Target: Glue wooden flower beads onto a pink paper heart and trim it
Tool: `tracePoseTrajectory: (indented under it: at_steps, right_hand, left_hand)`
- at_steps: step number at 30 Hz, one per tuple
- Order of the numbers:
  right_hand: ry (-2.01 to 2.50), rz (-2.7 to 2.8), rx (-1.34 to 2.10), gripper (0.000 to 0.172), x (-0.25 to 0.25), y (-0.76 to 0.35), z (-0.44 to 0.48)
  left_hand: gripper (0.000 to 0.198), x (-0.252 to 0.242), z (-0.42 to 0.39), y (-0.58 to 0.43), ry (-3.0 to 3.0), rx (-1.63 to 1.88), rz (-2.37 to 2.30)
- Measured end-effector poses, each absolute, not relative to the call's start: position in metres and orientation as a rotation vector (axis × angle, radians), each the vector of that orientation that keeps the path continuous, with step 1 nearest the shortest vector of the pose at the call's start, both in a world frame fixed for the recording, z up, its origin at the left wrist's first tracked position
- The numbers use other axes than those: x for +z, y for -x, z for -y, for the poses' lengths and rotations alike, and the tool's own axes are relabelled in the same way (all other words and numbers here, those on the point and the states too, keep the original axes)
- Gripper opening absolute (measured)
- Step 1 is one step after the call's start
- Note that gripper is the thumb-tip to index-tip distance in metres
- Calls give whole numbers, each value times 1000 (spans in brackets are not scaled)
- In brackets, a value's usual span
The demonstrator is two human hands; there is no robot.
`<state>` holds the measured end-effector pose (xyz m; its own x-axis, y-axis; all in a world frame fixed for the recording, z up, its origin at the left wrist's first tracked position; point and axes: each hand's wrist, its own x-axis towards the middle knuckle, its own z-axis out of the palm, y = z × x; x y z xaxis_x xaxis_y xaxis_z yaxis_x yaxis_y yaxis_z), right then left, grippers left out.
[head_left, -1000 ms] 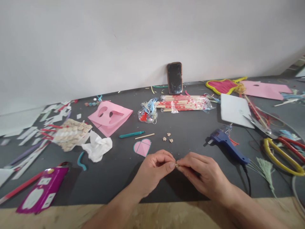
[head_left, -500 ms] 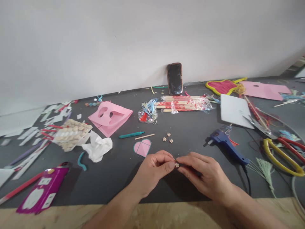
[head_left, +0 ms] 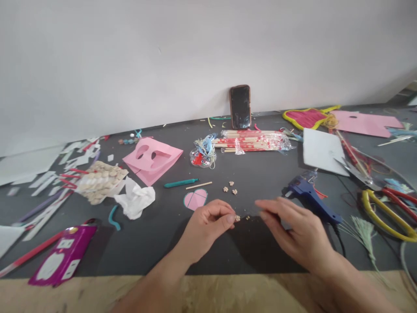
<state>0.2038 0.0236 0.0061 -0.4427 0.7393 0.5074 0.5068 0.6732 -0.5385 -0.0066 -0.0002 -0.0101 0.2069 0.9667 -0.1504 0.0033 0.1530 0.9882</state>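
Beige, flower-shaped small piece [head_left: 237, 218] is pinched between thumb and fingers of the left hand [head_left: 211, 224] at the near side of a dark grey bench [head_left: 137, 252].

The right hand [head_left: 295, 224], fingertips slightly parted and its grip loose, hovers apart from the piece, with tiny beige bits [head_left: 248, 217] between the two hands; three matching beige flower-shaped pieces [head_left: 231, 186] lie in a cluster just beyond, a pink paper heart outlined in teal [head_left: 195, 199] rests beside the left hand, a slim pale wooden stick [head_left: 199, 185] and a teal pen [head_left: 180, 183] lie past it, and a blue glue gun [head_left: 309, 200] lies near the right hand.
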Motion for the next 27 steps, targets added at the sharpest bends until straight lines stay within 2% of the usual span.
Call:
tracePoseTrajectory:
  at_steps: [3, 7, 12, 16, 17, 20, 21, 22, 25, 27]
  right_hand:
    - [1112, 2114, 321, 17, 8, -210, -29]
    - [1137, 2255, 420, 18, 1, -209, -32]
    - [1129, 2418, 555, 22, -5, -207, -29]
    - [1161, 2197, 652, 22, 6, -208, -27]
    - [1167, 2153, 745, 25, 9, -207, -25]
    - [1162, 2144, 1115, 51, 15, -202, -18]
    - [1161, 2167, 1182, 54, 15, -199, -16]
    - [1164, 2197, 1204, 49, 15, -197, -13]
    - [1195, 2271, 1122, 19, 15, -197, -6]
    - [1239, 2275, 1055, 19, 18, -204, -1]
  left_hand:
    - [13, -7, 1, 11, -1656, 977, -1291]
    - [12, -14, 2, 8, -2074, 965, -1333]
    - [11, -23, 2, 3, -2154, 898, -1318]
    - [11, -18, 2, 5, -1999, 932, -1303]
    - [11, -15, 3, 5, -1931, 943, -1293]
    - [12, -10, 5, 6, -1708, 980, -1241]
    - [12, -9, 5, 7, -1640, 991, -1221]
    - [13, -9, 6, 8, -1578, 1004, -1203]
    - [15, -10, 3, 11, -1414, 1073, -1188]
    - [16, -11, 0, 13, -1334, 1131, -1210]
